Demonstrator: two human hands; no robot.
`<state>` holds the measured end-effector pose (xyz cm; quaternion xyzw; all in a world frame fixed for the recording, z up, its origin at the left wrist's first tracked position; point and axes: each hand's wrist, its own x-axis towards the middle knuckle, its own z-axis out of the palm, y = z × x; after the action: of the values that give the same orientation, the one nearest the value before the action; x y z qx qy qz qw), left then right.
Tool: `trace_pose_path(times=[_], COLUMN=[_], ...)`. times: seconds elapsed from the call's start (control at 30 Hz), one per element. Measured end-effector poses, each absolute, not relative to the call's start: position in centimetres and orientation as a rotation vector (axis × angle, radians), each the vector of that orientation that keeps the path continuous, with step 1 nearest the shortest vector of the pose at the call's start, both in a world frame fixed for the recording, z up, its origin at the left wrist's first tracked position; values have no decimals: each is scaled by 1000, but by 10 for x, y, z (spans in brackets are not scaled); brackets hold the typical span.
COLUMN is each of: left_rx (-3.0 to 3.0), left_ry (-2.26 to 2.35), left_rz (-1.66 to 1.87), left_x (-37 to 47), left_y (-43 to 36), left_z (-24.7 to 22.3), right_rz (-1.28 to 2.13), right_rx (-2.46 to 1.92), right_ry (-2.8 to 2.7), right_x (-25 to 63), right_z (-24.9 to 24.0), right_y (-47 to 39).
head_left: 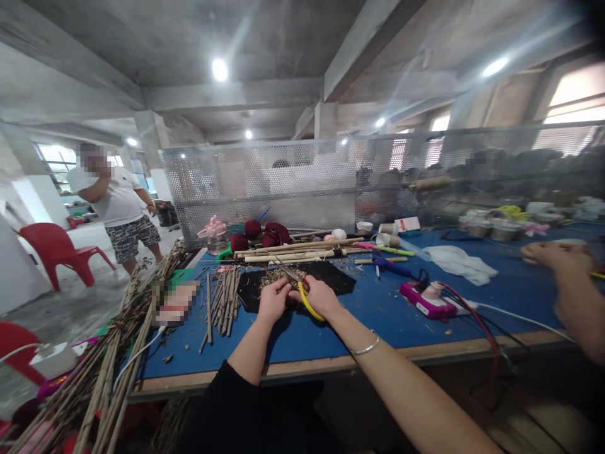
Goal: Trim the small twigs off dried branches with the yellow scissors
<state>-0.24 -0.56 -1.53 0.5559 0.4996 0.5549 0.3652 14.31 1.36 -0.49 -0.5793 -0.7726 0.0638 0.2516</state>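
Both hands work over the black mat point(331, 277): right hand point(319, 296) clenched on yellow scissors point(305, 296), left hand point(274, 299) pinching a twig point(282, 266); trimming appears underway, steady alignment needed.

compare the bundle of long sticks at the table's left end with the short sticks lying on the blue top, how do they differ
The long sticks run well past the table edge and slope toward the floor; the short sticks lie wholly on the blue top. The long ones form a thick, loose bundle; the short ones make a small flat row. The short ones lie closer to the left hand. Both look like thin, dry, brownish stems.
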Motion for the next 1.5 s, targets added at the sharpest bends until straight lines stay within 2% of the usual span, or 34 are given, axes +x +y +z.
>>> trace_pose_path(times=[0.3,0.57,1.1,1.5], left_rx=[1369,1410,1565,1281], left_ry=[1297,1341,1335,1233], left_rz=[1441,1402,1464,1467], left_x=[-2,-3,-5,0], left_y=[-9,-2,0,-3], left_z=[-11,-18,-22,-14], right_rz=[121,78,147,125], right_rx=[-1599,-1438,-1619,-1667], right_ry=[-2096,-2112,-2136,-2125], right_x=[140,139,141,140], right_z=[-7,-6,-4,-5], right_y=[15,10,12,13])
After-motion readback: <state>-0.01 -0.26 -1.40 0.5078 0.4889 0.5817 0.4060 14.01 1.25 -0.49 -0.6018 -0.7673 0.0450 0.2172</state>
